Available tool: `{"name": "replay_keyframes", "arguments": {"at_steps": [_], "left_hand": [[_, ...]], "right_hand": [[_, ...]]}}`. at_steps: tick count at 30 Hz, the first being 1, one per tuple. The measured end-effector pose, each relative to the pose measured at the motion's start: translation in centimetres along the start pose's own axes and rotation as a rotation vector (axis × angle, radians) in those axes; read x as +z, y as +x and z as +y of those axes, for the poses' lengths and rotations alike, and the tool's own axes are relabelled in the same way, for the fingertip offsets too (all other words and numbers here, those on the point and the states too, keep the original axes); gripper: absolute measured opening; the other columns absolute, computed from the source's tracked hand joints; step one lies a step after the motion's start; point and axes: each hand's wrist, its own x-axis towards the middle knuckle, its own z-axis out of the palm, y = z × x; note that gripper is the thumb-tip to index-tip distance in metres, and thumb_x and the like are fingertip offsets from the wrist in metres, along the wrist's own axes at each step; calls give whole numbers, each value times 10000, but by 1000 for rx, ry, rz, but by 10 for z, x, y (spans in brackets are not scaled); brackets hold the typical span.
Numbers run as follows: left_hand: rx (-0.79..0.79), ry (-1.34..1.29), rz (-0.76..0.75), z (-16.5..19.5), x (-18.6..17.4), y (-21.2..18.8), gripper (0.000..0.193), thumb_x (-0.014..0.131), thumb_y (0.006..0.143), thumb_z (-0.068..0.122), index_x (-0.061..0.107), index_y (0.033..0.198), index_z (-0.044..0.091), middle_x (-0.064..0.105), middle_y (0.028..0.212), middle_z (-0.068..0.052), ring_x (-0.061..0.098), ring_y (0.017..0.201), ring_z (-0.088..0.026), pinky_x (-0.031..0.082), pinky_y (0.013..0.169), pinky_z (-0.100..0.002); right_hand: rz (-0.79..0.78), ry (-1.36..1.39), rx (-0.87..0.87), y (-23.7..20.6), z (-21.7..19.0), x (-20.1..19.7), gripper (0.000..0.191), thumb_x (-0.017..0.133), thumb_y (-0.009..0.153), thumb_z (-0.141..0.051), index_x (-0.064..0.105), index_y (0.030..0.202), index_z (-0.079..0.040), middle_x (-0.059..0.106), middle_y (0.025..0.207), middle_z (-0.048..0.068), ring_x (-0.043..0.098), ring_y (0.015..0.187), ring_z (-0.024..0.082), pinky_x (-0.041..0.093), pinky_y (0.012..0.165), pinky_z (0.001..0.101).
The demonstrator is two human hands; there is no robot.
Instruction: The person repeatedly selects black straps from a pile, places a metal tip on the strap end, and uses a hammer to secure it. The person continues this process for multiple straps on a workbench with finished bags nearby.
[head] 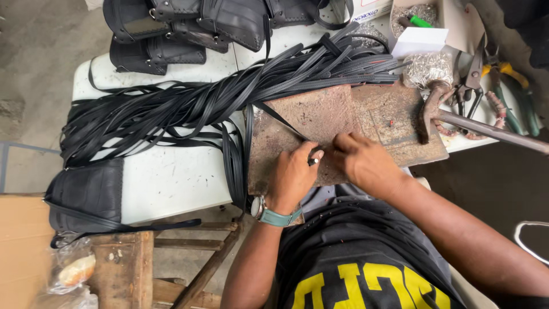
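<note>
Both hands meet on the rusty metal plate (343,123), left hand (293,174) and right hand (361,163) pinching a black strap (280,118) flat against that hard surface.

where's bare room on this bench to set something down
Bare white table between the strap pile and the black piece. Some free board above the left hand and right hand. Crowded around the hammer and pliers.

straps (189,106) left of slab (343,126), hammer (457,117) right
</note>
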Motion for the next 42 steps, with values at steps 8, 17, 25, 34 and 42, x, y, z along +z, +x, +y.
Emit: {"name": "replay_keyframes", "arguments": {"at_steps": [8, 17, 25, 34, 42], "left_hand": [[117, -145, -152, 3, 8, -15, 220, 776, 822, 215, 725, 924, 27, 734, 832, -217, 738, 787, -399, 586, 688, -480], [59, -69, -114, 2, 12, 4, 212, 809, 781, 209, 779, 918, 50, 731, 743, -198, 728, 683, -372, 569, 619, -456], [121, -12, -356, -2, 7, 37, 157, 761, 846, 202, 765, 823, 47, 729, 709, -167, 752, 705, -310, 576, 676, -431], [-181, -119, -543, -21, 9, 46, 132, 685, 847, 192, 761, 830, 85, 765, 658, -58, 770, 650, -167, 586, 731, -337], [-159, -135, -546, -33, 17, 43, 143, 682, 807, 189, 746, 815, 61, 749, 620, -66, 756, 632, -170, 592, 748, -331]], "right_hand": [[-18, 297, 47, -19, 1, 5, 332, 643, 875, -169, 562, 1180, -69, 683, 956, 116, 651, 929, 342, 532, 800, 453], [-145, 536, 274, 10, 16, -3, 520, 807, 789, -123, 484, 1190, -50, 757, 899, 172, 738, 845, 406, 584, 709, 466], [-184, 488, 290, 19, 14, -1, 544, 843, 748, -143, 483, 1147, -58, 741, 804, 161, 746, 782, 393, 584, 662, 464], [-100, 356, 176, -14, 6, -33, 557, 799, 829, -282, 580, 1294, -67, 729, 1051, 144, 697, 975, 365, 560, 841, 450], [22, 167, 21, -49, -16, -19, 565, 737, 875, -361, 638, 1346, -64, 663, 1254, 138, 563, 1250, 371, 475, 1045, 460]]}}
